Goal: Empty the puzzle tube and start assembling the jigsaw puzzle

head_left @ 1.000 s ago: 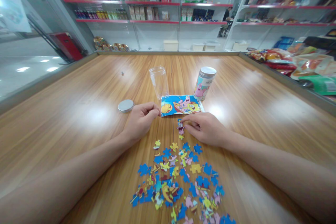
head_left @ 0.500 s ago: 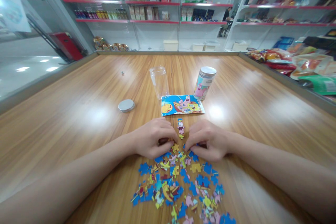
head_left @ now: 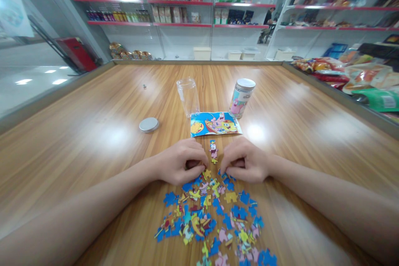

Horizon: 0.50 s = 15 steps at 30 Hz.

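Puzzle work, early stage. Only a short strip of joined pieces (head_left: 213, 151) is seen assembled, lying on the counter (head_left: 93, 133) between the two hands and just below the printed picture sheet (head_left: 215, 124). Nearly all else is unjoined: a loose pile of pieces (head_left: 215, 220) is spread nearer the body, many face up, blue and yellow mixed, with no border laid out.

Left hand (head_left: 182, 166): curled, fingertips pressed down at the far edge of the pile. Right hand (head_left: 246, 162): likewise curled, fingers tucked under at the same edge. Whether a piece is pinched in either hand cannot be told; the fingertips are hidden under the knuckles.

An empty clear jar (head_left: 188, 97) stands uncapped behind the sheet, with its metal lid (head_left: 149, 124) lying well apart to the left. A second, capped jar (head_left: 241, 98) stands at the sheet's right corner; its contents are not visible.

The pile's near edge is cut off by the frame, so the piece count cannot be judged. Small prints on the pieces are too blurred to read.
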Each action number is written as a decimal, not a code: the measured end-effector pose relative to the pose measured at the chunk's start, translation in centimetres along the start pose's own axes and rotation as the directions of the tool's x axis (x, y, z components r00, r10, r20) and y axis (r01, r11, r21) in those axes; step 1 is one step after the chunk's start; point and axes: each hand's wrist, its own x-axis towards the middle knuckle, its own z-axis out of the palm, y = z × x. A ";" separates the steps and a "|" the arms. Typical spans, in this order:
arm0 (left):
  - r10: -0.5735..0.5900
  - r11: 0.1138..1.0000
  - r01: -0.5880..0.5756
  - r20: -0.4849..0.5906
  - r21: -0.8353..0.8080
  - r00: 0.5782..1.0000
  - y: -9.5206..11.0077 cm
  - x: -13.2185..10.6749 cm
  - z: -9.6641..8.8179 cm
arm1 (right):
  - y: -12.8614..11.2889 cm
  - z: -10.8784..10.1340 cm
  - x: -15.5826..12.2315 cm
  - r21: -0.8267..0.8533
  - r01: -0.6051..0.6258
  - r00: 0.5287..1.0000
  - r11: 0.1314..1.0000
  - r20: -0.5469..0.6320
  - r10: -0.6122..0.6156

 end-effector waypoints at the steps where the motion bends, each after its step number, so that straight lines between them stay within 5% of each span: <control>1: -0.047 0.996 0.046 -0.009 -0.073 0.999 -0.1 -0.2 -0.1 | 0.4 -0.2 0.0 0.136 -0.060 0.994 0.989 -0.087 0.072; 4: -0.280 0.894 0.230 -0.078 -0.386 0.957 -1.0 -0.7 -0.3 | 1.7 -1.0 0.3 0.536 -0.040 0.874 0.843 -0.391 0.290; 6: -0.470 0.728 0.243 -0.208 -0.641 0.858 -1.8 -1.1 -0.4 | 2.4 -1.3 0.5 0.592 -0.001 0.825 0.806 -0.454 0.335; 10: -0.578 0.676 0.202 -0.340 -0.709 0.742 -2.3 -1.2 0.0 | 1.8 -0.5 -0.4 0.634 -0.028 0.790 0.772 -0.459 0.406; 15: -0.652 0.697 0.277 -0.423 -0.662 0.630 0.4 -1.5 2.3 | -1.7 2.6 -4.8 0.637 -0.162 0.789 0.754 -0.376 0.486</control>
